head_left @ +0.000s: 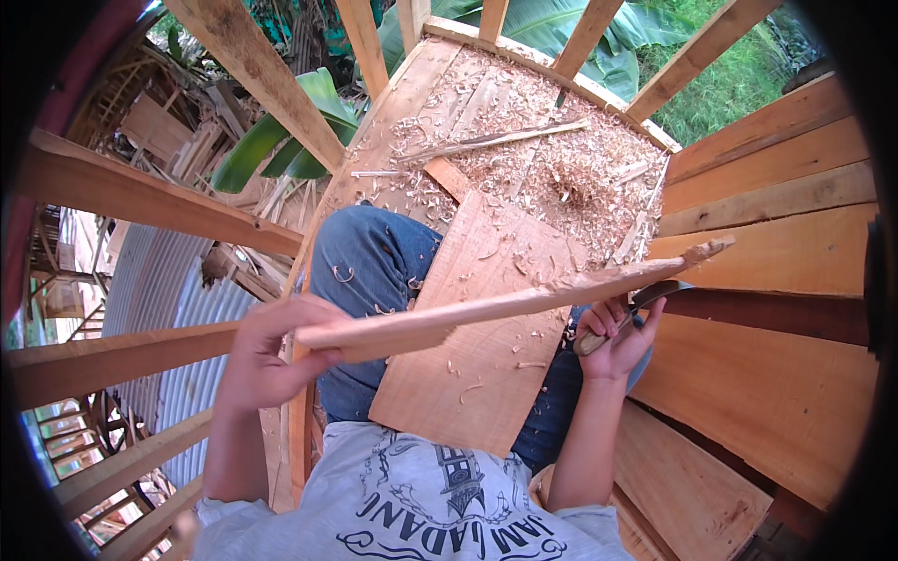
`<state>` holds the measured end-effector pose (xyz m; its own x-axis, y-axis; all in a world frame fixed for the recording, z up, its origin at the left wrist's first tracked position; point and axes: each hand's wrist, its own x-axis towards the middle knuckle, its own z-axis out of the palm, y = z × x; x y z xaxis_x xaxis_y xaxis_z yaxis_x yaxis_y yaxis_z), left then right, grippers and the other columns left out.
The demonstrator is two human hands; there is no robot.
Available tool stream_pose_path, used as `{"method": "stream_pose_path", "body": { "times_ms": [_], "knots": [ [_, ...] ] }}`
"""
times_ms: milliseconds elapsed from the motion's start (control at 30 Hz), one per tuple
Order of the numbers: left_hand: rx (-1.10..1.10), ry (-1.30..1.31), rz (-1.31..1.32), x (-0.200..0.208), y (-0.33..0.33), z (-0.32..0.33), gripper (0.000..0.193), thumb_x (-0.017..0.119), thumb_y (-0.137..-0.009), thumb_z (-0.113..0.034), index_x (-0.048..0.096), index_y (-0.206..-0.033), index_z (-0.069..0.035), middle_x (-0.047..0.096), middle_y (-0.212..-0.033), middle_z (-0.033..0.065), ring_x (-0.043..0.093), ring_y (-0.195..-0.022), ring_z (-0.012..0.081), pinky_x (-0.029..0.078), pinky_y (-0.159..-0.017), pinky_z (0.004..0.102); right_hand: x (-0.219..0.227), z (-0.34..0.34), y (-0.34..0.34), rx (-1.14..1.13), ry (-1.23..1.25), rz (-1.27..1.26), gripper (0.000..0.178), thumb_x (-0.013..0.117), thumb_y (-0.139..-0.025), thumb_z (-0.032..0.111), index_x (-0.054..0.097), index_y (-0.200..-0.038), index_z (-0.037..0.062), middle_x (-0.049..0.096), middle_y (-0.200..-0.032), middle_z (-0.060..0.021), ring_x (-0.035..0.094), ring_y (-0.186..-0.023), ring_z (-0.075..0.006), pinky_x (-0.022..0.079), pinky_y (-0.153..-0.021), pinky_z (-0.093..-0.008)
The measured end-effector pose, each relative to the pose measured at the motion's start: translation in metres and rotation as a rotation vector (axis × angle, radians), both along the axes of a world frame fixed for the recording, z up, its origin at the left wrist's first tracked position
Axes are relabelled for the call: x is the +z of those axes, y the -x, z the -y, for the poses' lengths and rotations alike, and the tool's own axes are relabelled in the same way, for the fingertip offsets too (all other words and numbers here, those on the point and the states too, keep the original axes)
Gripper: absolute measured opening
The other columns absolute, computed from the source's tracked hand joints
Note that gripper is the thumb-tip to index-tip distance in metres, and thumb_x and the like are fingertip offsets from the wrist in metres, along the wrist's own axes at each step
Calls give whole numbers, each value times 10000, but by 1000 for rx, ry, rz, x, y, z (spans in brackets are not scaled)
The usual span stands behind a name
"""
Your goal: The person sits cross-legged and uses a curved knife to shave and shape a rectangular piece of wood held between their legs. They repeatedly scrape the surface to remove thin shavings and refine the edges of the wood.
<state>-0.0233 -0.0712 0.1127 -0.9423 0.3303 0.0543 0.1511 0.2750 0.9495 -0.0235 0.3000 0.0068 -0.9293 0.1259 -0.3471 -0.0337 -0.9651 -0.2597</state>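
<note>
A long, pale piece of wood (505, 301) is held up across my lap, its right end narrowed to a rough, whittled tip. My left hand (273, 353) grips its wide left end, thumb below and fingers over the top. Under the right part of the wood, my right hand (619, 338) is closed round the wooden handle of a knife (591, 343). The blade points up and to the right, below the tip; whether it touches the wood I cannot tell. A flat wooden board (496, 383) lies across my jeans beneath, with a few curled shavings on it.
Shavings (580, 178) cover the plank floor ahead, where a thin stick (505, 138) lies. Slatted wooden rails (262, 84) enclose the left and far sides. A plank wall (758, 360) stands close on the right. Corrugated metal sheets (159, 309) show beyond the left rails.
</note>
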Motion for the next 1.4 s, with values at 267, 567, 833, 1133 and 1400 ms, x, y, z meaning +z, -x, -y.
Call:
{"method": "stream_pose_path", "body": {
  "times_ms": [267,567,833,1133,1400],
  "knots": [
    [284,-186,-148,0,34,30,337,679,-818,-260,554,-1019,-21,572,-958,39,521,-900,130,393,-823,271,-20,0,-35,111,-59,-151,643,426,-875,620,560,-1139,49,443,-738,-20,370,-468,-99,312,-464,-243],
    [117,-480,-445,58,107,54,230,438,-908,-251,419,-1006,-44,390,-861,73,441,-775,182,382,-749,348,-26,-14,-65,97,-177,14,940,249,-732,860,600,-1076,58,581,-761,-127,361,-383,-146,282,-347,-275],
    [80,-313,-778,108,162,30,364,477,-871,-323,465,-1030,4,468,-991,111,438,-961,193,283,-956,352,-27,-13,-74,584,-196,-152,869,540,-772,640,431,-1216,-99,600,-900,-242,553,-485,-165,460,-366,-240],
    [22,-162,-803,106,204,-39,387,389,-926,-312,468,-1190,-39,466,-1077,56,432,-1060,163,294,-989,324,-28,31,-95,473,-100,-7,911,694,-642,127,236,-1414,-32,472,-1308,-185,543,-1116,-231,453,-908,-302],
    [406,-349,-143,31,147,-73,574,529,-924,-326,285,-1339,-12,490,-1132,150,465,-1119,224,350,-982,339,-25,56,-96,370,-60,-59,785,659,-751,108,258,-1425,89,496,-1209,-195,607,-661,-163,476,-456,-225]
  ]
}}
